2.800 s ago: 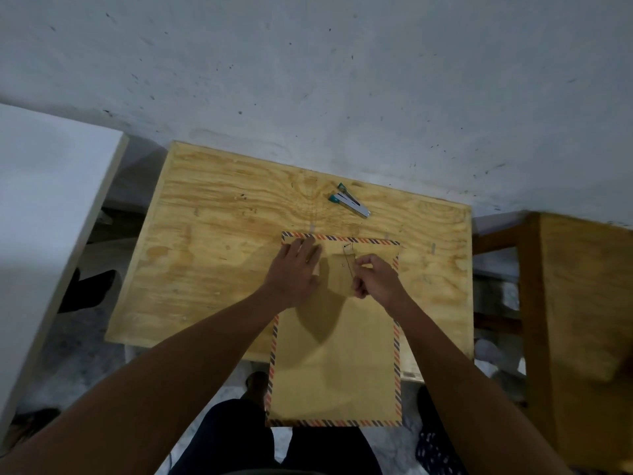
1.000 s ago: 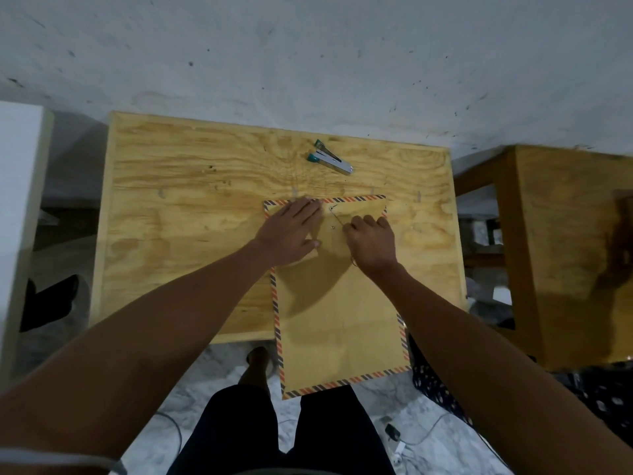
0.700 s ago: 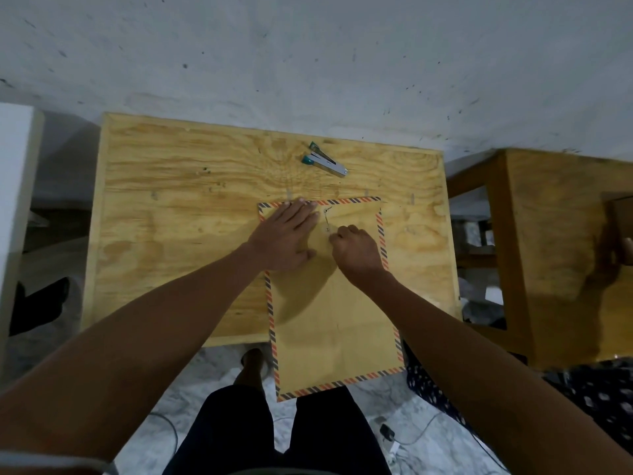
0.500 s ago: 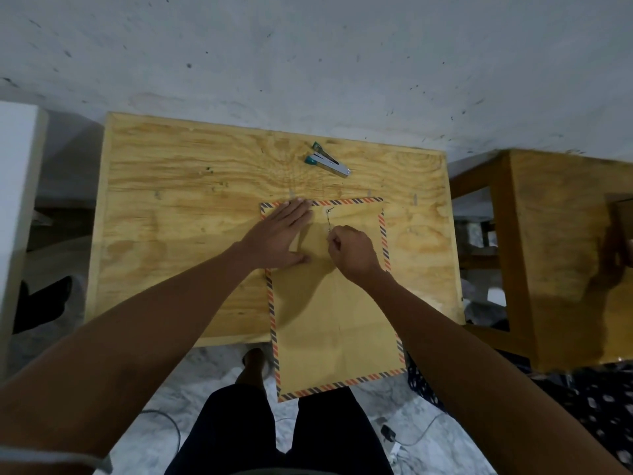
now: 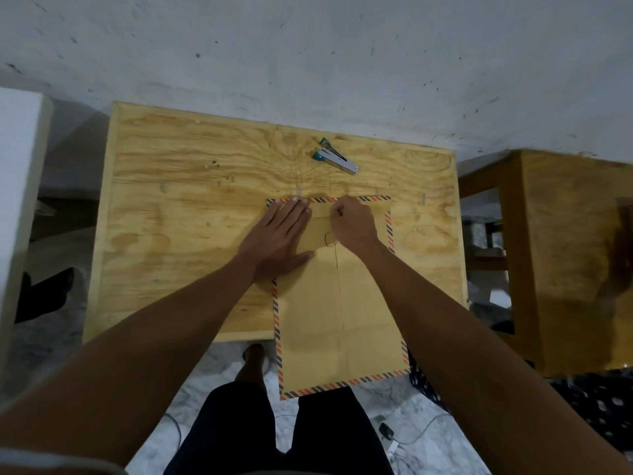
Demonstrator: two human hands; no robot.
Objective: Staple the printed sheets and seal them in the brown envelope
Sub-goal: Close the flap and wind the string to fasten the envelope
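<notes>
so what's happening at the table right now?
A person is closing a brown envelope that lies on the plywood table and overhangs its near edge. The left hand lies flat on the envelope's top-left part, holding it down. The right hand is curled at the flap and seems to pinch the thin closure string, which loops just below it. The stapler lies untouched farther back. No printed sheets are visible; whether they are inside cannot be told.

Bare room, likely home: plywood table (image 5: 178,207), scuffed white wall (image 5: 308,56), marble-look floor (image 5: 219,382).
</notes>
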